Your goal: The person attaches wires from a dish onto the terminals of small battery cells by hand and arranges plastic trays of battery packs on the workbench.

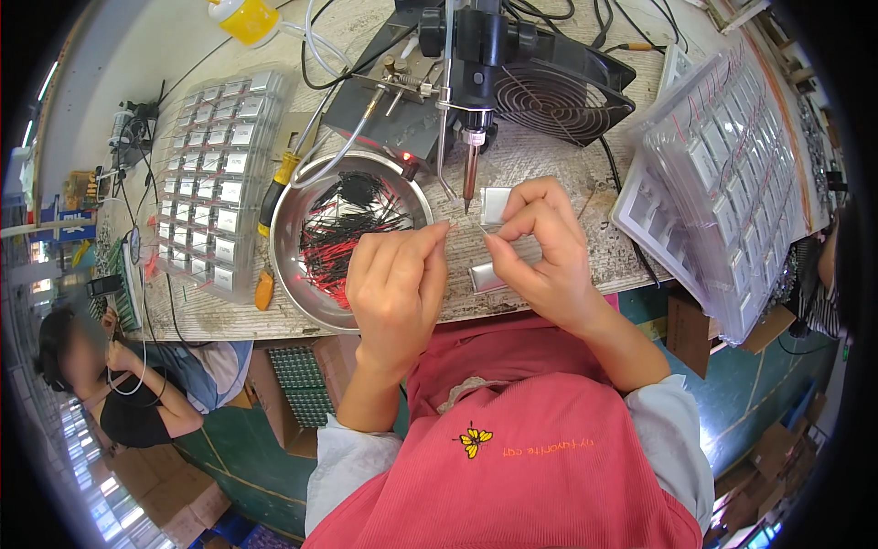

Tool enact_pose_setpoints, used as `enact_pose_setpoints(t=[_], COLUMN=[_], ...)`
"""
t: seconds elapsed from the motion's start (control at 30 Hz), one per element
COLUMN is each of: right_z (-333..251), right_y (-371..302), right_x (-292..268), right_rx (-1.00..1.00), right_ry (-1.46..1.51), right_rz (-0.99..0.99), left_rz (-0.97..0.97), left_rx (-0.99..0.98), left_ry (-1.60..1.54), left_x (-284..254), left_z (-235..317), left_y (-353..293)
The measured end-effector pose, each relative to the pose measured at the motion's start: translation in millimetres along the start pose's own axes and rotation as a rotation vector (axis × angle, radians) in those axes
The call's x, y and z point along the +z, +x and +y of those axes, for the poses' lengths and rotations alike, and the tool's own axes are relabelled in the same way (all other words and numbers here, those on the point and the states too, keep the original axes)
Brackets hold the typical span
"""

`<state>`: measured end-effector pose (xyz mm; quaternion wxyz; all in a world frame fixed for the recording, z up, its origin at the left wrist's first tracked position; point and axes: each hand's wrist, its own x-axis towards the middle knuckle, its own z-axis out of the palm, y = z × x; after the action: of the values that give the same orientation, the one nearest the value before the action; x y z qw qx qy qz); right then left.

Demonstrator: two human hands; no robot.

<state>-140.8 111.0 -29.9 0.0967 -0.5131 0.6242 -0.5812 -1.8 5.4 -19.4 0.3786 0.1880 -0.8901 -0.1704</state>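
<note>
My left hand (395, 288) is closed in a pinch near the tip of an upright soldering iron (471, 165); whatever lies between its fingertips is too thin to make out. Across from it, my right hand (553, 252) also pinches with thumb and forefinger, and what it holds cannot be told. Right behind those fingers lies a flat silver battery cell (495, 199). A second silver cell (486, 278) rests nearer the table edge, partly covered by the right hand. Beside my left hand stands a round metal bowl (419, 203) of red and black wires (343, 229).
Clear trays of silver cells stand at left (215, 174) and stacked at right (732, 183). A black fan (562, 102) sits behind the iron. A yellow-handled screwdriver (278, 192) lies by the bowl. Cables cross the wooden bench. Another person (137, 393) sits at far left.
</note>
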Motion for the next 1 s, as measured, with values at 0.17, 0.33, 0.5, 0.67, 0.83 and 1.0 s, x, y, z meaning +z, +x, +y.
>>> enact_pose_setpoints(t=[0.17,0.33,0.5,0.67,0.83,1.0], right_z=[1.4,2.0,2.4,1.9,2.6,1.0], right_y=[2.7,5.2,7.1,7.9,8.4,8.5], right_x=[4.3,3.6,5.0,5.3,5.7,5.6], right_rx=[-0.023,-0.064,-0.088,-0.106,-0.125,-0.12], right_ry=[-0.021,-0.056,-0.057,-0.058,-0.075,-0.076], right_rz=[0.0,0.021,0.028,0.028,0.024,0.033], left_rz=[0.015,0.004,0.025,0.023,0.027,0.02], left_rx=[-0.002,-0.013,0.005,0.012,0.019,0.011], left_ry=[0.007,0.02,0.019,0.026,0.029,0.036], left_x=[1.1,0.7,1.4,1.4,1.8,1.2], left_z=[-2.6,0.1,-1.6,-1.0,-1.6,-0.3], left_y=[0.8,5.1,5.6,6.2,6.3,7.8])
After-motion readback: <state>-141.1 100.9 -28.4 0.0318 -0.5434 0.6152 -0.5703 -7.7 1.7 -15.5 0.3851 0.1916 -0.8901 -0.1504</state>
